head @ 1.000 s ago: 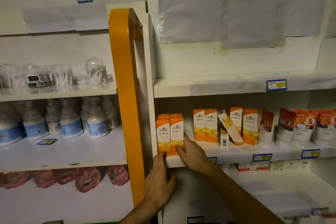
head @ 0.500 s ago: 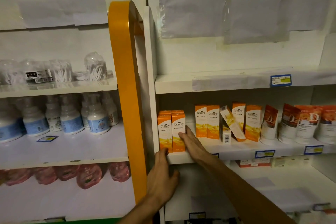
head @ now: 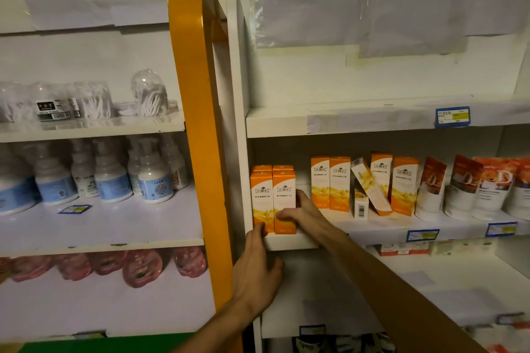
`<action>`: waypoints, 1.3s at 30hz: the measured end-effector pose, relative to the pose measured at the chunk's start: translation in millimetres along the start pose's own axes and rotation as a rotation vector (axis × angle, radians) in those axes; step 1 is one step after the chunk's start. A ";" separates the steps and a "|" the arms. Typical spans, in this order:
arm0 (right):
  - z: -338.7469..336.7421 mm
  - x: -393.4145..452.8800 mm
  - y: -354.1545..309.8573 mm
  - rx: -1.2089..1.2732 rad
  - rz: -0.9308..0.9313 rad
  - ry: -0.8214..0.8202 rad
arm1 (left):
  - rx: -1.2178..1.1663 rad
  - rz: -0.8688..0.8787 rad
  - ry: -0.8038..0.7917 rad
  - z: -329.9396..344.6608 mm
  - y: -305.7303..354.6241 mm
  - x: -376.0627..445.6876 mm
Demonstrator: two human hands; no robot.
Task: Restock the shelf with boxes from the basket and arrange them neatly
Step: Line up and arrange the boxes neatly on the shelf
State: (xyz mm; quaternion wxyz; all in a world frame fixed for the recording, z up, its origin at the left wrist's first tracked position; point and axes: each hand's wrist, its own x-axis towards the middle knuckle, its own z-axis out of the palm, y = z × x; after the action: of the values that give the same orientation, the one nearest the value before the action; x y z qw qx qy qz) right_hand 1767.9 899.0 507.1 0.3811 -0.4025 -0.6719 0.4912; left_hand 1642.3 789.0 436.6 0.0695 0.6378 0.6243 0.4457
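Since the earlier frame my right hand (head: pixel 305 213) has crept a little further up and round the left pair of boxes (head: pixel 273 199), and the camera has drifted slightly; nothing else on the shelf (head: pixel 292 241) has shifted. That hand now pinches the right-hand box of the pair, thumb across its front, fingers on its right side. My left hand (head: pixel 256 269) sits at about seven o'clock from the pair, fingers spread, a fingertip touching the foot of the left box and the shelf lip.

I judge this the squaring-up step: the pair stands upright at the shelf's far left end, against the side wall. At three o'clock from it, past a gap, stand more boxes (head: pixel 331 183), with one leaning box (head: pixel 371 186) tilted over a small white box (head: pixel 360 203). The basket is out of sight.

Next, I reckon, I should release the pair without tipping it, then straighten that leaning box.
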 end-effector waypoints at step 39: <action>-9.9 11.8 3.0 0.025 0.010 -0.102 | 0.040 0.022 0.005 1.8 -17.5 -6.3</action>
State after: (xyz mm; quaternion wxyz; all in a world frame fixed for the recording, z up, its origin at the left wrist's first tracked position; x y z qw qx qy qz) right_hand 1772.9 913.9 507.8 0.3491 -0.3755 -0.6821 0.5214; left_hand 1631.7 788.1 421.2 0.0503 0.6450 0.6260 0.4353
